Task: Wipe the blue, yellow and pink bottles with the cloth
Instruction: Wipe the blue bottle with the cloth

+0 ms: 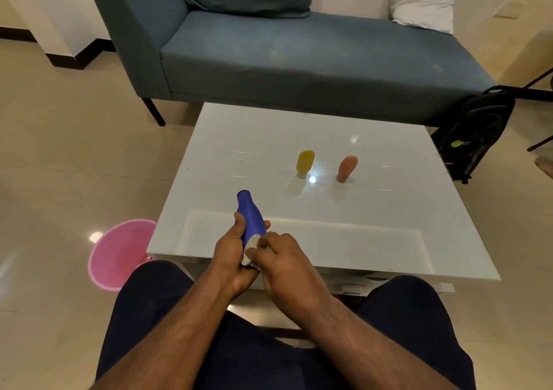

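left hand [230, 252] fingers wrap blue bottle [251, 216] (tilted) | right hand [281, 258] fingers pinch cloth [250, 247] against it

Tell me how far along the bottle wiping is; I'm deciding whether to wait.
Nothing looks clearly finished. In hand: the left hand grips the blue bottle over the near edge of the white table while the right hand presses the cloth against its lower end. Left: the yellow bottle and pink bottle stand untouched farther back on the table.
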The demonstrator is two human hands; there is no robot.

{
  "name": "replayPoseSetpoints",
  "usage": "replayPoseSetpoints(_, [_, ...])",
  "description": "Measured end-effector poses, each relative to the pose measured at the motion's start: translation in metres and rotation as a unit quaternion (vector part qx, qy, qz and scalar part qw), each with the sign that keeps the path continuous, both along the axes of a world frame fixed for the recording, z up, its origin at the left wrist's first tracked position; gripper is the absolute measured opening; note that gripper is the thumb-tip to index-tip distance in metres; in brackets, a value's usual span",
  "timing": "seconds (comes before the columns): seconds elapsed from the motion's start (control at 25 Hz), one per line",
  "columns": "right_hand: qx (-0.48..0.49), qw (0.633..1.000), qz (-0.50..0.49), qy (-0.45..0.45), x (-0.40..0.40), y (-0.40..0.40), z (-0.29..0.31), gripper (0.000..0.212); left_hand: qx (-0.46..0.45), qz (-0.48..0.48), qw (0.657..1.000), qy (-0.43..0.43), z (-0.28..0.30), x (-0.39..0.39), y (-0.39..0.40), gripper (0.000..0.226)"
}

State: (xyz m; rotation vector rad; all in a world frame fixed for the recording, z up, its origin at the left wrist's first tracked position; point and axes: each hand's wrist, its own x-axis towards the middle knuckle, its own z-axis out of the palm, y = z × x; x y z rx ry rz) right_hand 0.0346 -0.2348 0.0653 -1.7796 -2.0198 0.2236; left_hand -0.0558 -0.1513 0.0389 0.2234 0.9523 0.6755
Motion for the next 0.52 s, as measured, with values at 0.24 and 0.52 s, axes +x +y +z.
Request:
replayPoseSetpoints(0.24, [0.039, 0.993, -0.087, 0.074, 0.021, 0.004, -0.009, 0.019, -0.01, 0.044, 0.998, -0.04, 0.003, -0.003, 0.002, 0.05])
replayPoseSetpoints(0.52, [0.052, 0.998, -0.009, 0.035, 0.012, 0.008, -0.01, 0.023, -0.013, 0.035, 0.998, -0.055, 0.002, -0.005, 0.001, 0.053])
